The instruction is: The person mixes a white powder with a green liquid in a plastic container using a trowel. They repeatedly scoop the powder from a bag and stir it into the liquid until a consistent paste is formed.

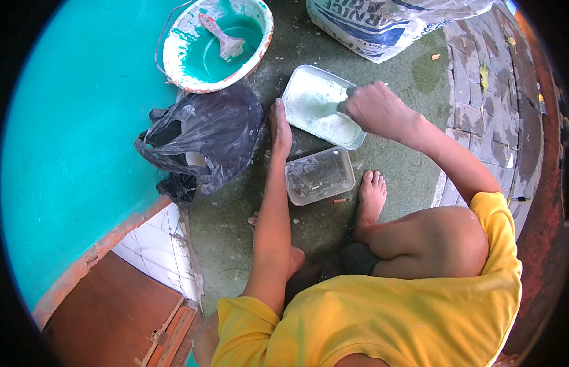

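My left hand point(280, 125) is beside the near-left edge of a rectangular plastic tray point(309, 98) of whitish, faintly green paste, its fingers stretched out along that side. My right hand point(377, 105) reaches over the tray's right part with fingers curled round a dark grey tool, mostly hidden by the hand, dipping toward the paste. Just below the tray lies a smaller clear rectangular container point(318, 174), dusty inside. At the upper left stands a white bucket point(255, 58) with turquoise paint and a paint-smeared brush point(226, 43) in it.
A black plastic bag point(214, 137) lies left of my left forearm. A large printed sack point(388, 24) stands at the top right. A turquoise wall point(70, 153) fills the left, above white tiles and a brown board point(113, 312). Grey paving point(480, 122) runs along the right.
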Demonstrator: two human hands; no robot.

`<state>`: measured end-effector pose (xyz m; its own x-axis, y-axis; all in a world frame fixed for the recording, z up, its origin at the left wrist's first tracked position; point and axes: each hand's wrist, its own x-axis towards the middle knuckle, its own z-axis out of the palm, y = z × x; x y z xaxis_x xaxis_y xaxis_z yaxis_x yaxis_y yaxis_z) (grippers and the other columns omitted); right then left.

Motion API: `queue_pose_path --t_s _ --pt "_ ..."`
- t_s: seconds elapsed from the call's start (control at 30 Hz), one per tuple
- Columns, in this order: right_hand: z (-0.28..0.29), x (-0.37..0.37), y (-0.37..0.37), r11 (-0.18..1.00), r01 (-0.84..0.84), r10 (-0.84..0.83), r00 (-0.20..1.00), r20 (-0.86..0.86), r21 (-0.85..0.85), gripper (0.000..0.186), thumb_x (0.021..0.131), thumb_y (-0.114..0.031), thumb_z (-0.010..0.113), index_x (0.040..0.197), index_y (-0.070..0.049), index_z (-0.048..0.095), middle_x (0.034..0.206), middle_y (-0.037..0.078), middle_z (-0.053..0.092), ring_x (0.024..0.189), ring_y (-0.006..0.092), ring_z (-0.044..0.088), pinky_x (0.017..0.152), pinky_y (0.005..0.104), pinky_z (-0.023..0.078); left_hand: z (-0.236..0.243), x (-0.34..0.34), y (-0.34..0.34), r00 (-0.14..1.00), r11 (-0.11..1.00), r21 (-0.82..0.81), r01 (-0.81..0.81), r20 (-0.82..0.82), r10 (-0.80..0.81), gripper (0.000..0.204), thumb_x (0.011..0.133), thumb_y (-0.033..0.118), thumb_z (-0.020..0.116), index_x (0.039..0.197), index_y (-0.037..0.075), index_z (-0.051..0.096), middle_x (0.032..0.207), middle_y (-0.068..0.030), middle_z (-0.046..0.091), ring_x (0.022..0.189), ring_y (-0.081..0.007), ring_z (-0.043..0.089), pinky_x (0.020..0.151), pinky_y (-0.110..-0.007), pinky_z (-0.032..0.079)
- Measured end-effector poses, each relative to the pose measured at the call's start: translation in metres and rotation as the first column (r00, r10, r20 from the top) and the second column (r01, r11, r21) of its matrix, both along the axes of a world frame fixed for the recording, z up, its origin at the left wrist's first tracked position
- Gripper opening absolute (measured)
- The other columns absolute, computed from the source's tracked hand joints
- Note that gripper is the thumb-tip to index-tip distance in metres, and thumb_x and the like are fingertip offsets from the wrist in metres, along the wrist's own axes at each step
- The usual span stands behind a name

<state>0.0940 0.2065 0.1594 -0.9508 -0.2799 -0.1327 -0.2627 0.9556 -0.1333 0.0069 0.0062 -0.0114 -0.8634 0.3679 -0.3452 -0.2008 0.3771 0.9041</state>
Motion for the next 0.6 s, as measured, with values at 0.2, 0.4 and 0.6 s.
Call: queue_pose_path --t_s 0.2,0.4,0.6 --pt "-0.002 -0.027 0.004 1.0 -0.001 0.001 0.993 -0.12 -0.007 0.005 0.071 -0.004 0.059 0.068 -0.003 0.063 0.067 0.013 0.063 0.065 0.0263 0.065 0.056 0.0357 0.05 -0.004 -0.001 0.001 0.999 1.0 -0.011 -0.022 0.044 0.022 0.071 0.094 0.056 0.023 0.126 -0.005 0.042 0.125 -0.0267 0.043 0.119 -0.0376 0.037 0.102 -0.043 0.025" --pt "-0.023 -0.016 0.008 0.998 0.056 -0.058 0.996 0.071 0.026 0.005 0.071 -0.002 0.059 0.069 -0.003 0.064 0.068 0.014 0.064 0.068 0.0274 0.066 0.057 0.0371 0.05 -0.018 -0.002 0.0 1.0 0.999 -0.024 -0.029 -0.004 0.029 0.07 0.094 0.057 0.024 0.124 -0.004 0.042 0.124 -0.0267 0.043 0.118 -0.0383 0.037 0.101 -0.044 0.025" --pt "0.001 -0.004 0.015 0.993 0.118 -0.12 0.989 0.088 0.026 0.005 0.07 -0.002 0.059 0.07 -0.003 0.064 0.069 0.014 0.064 0.069 0.0281 0.066 0.056 0.0374 0.051 -0.004 0.001 -0.001 1.0 1.0 -0.001 -0.025 0.013 0.025 0.069 0.094 0.056 0.024 0.123 -0.004 0.043 0.123 -0.027 0.043 0.116 -0.039 0.037 0.1 -0.045 0.026"
